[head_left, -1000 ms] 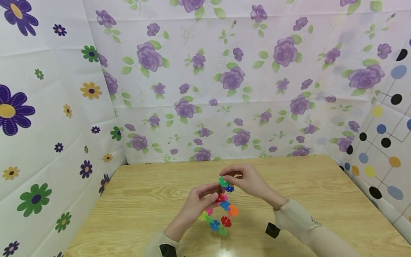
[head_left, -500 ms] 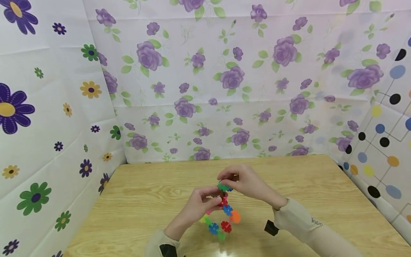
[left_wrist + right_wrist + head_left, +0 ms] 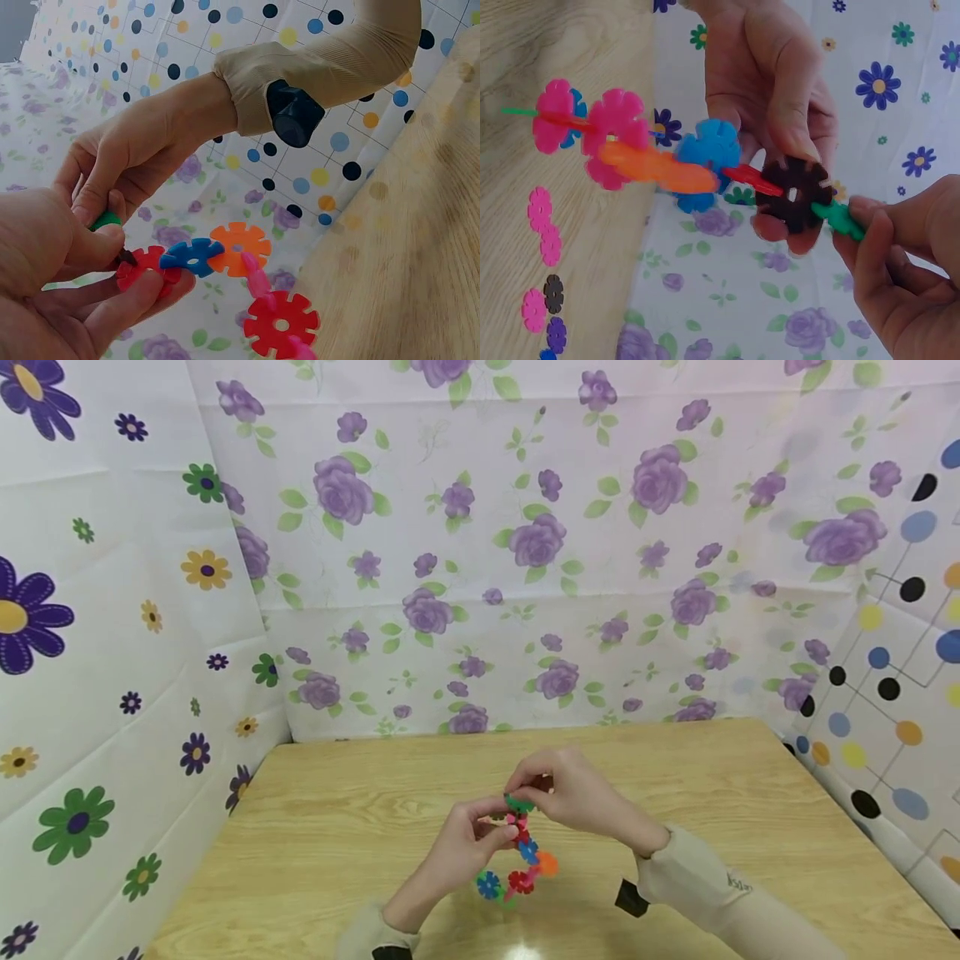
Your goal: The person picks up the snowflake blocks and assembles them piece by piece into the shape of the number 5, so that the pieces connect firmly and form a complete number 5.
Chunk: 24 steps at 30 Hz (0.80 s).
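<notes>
Left hand (image 3: pixel 37 262), lower left, is gripping disc chain (image 3: pixel 281 313) near its upper red disc (image 3: pixel 150 259). Right hand (image 3: pixel 131 154), upper left, is pinching green disc (image 3: pixel 106 220). Blue disc (image 3: pixel 204 250), orange disc (image 3: pixel 240 231), pink disc (image 3: pixel 259 283) are trailing toward bottom centre. Wood tabletop (image 3: pixel 405 255) is filling lower right; dotted cloth (image 3: pixel 232 34) is hanging behind.

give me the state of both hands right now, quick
Left hand: closed, holding the chain of flower discs around its dark brown disc.
Right hand: closed, pinching a green disc.
</notes>
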Available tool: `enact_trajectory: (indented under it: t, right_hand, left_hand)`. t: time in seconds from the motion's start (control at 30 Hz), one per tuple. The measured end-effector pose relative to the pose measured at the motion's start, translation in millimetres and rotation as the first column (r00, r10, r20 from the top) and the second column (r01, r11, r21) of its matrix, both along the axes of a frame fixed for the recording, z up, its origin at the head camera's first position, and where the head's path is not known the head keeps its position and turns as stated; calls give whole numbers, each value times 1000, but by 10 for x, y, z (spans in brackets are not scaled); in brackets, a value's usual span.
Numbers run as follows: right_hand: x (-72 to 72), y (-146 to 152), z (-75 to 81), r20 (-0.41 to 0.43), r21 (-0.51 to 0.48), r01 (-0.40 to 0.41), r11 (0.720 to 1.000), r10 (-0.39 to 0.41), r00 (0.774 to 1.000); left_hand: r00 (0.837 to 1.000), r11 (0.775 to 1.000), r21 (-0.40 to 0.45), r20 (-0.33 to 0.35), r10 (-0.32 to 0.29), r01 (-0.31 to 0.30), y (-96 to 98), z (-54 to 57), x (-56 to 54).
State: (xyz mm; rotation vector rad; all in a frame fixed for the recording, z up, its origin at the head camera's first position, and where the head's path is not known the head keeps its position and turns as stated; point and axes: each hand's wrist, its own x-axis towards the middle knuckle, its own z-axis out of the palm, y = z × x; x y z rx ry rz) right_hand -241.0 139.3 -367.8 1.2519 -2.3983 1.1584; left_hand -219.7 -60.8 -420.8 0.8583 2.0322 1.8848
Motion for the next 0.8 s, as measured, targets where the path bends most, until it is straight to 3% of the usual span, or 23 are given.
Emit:
enact_trajectory:
  t: [0.13,0.3,0.47,0.7,0.8]
  right_hand:
    - [8,-23,-49,-4,-15,-20,1000,20,1000]
    - [-26,-31,-122,87,-51,18,999,-14,996]
    - [-106,-26,-214,184,-94,95,991,-77,980]
    - [-268,74,-352,298,-128,194,973,-148,943]
    - [-364,152,-407,335,-117,221,968,-171,927]
  left_hand:
    - [1000,999,-35,13,21,-21,-13,3,2]
    - [997,1000,-15,71,17,-16,-14,-17,-20]
    - [988,998,12,144,52,-55,15,-36,-56]
    - [984,985,90,109,139,-149,-15,-58,-80]
    - [973,972,99,103,205,-215,-50,-54,-93]
